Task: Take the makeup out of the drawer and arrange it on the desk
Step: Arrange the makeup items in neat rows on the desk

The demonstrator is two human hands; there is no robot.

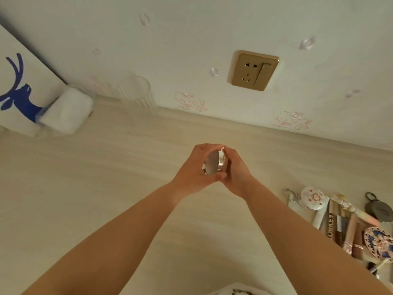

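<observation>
A round silver compact (213, 163) is held on its edge above the middle of the pale wooden desk (95, 199). My left hand (194, 167) grips it from the left and my right hand (235, 169) cups it from the right, thumbs meeting below it. At the right edge lies a cluster of makeup: a white floral compact (312, 200), several tubes and sticks (340, 226), a dark round tin (379, 210) and a blue-patterned round case (379, 243).
A clear ribbed glass (136, 96) stands at the back by the wall. A white folded cloth (67, 110) lies beside a white box with a blue deer (17, 90) at the back left. A gold wall socket (253, 70) sits above the desk.
</observation>
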